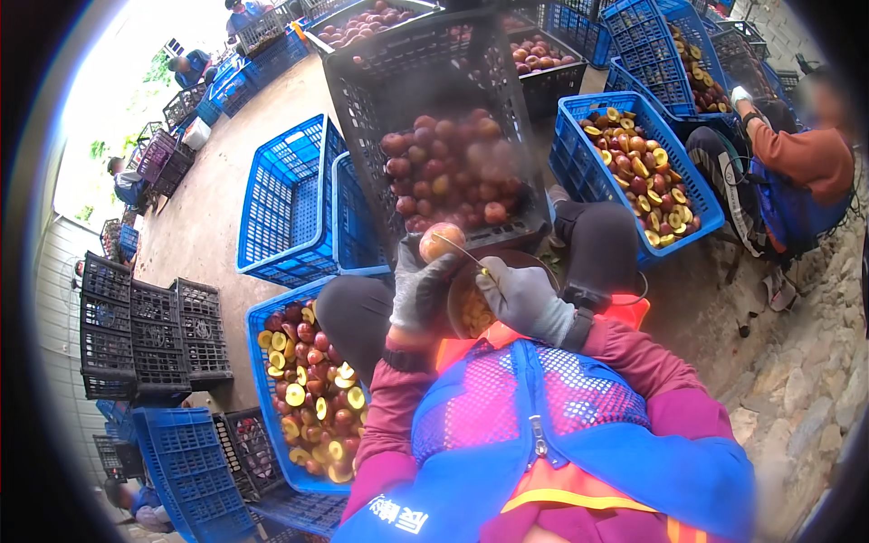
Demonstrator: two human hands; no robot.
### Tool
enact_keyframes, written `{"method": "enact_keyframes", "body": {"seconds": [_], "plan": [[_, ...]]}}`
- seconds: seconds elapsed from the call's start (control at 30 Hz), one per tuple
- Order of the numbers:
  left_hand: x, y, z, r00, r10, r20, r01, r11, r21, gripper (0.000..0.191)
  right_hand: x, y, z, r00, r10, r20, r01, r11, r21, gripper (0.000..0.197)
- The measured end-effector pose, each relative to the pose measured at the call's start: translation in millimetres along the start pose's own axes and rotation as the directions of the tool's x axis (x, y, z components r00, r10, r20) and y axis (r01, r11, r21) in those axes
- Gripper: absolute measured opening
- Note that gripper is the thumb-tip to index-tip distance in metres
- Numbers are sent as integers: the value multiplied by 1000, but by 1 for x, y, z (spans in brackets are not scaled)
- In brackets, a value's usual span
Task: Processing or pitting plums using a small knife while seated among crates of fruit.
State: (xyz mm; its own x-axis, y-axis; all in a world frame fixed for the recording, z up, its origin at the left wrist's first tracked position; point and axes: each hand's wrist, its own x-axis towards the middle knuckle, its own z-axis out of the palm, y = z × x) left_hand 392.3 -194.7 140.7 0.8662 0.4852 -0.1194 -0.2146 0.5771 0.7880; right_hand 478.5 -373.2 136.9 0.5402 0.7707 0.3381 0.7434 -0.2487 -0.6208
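My gloved left hand (pixel 419 288) holds up a reddish plum (pixel 442 243). In my gloved right hand (pixel 533 302) is a small knife (pixel 468 256) with a thin blade. The blade lies across the plum's near face; how deep it cuts I cannot tell. Below and between my hands stands a round brown basin (pixel 456 298), partly hidden by them, with yellowish pieces (pixel 475 313) inside. Just beyond, a black plastic crate (pixel 421 85) leans towards me, whole plums (pixel 441 170) heaped in its lower part.
Blue crates of halved plums stand by my left knee (pixel 254 339) and beyond my right knee (pixel 709 220). A blue crate (pixel 288 197) with a bare floor is at front left. A co-worker (pixel 801 163) sits at right. Black crates (pixel 157 332) are at left, a stone wall (pixel 808 387) at right.
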Motion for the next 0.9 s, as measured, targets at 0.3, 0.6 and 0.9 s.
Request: {"method": "enact_keyframes", "body": {"seconds": [0.3, 0.6, 0.9], "plan": [[8, -6, -7, 974, -220, -58, 199, 947, -251, 43, -2, 0, 16, 985, -169, -36, 155, 955, -254, 17], [4, -3, 3, 957, 284, -60, -215, 833, 510, 56, 1, 14, 27, 997, 5, 77, 7, 986, -164, 19], [11, -45, -69, 990, -129, -56, 138, 965, 221, 48, -15, 32, 28, 992, -98, 76, 114, 962, -248, 45]]}}
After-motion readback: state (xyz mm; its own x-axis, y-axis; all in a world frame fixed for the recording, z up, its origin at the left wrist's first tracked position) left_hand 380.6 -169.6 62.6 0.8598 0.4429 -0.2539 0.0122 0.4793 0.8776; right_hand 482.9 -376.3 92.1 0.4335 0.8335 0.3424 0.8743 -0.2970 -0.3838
